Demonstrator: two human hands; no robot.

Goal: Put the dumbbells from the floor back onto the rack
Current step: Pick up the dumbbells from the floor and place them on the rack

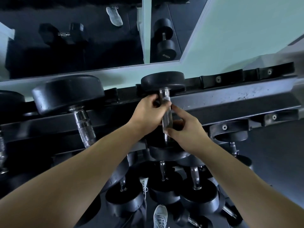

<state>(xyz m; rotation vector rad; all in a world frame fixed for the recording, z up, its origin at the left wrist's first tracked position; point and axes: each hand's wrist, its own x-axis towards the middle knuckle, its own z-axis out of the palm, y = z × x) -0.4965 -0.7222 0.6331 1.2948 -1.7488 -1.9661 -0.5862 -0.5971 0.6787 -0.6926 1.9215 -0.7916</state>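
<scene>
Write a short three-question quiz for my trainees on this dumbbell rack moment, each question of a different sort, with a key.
1. True or false: both the left hand and the right hand are on the knurled handle of one dumbbell.
2. Multiple choice: the dumbbell's far head rests against
A. the rack's top tier
B. the floor
C. a bench
3. Fill in: the wall mirror behind the rack reflects a grey ____.

Key
1. True; both have a grip on the handle.
2. A
3. shoe
</scene>
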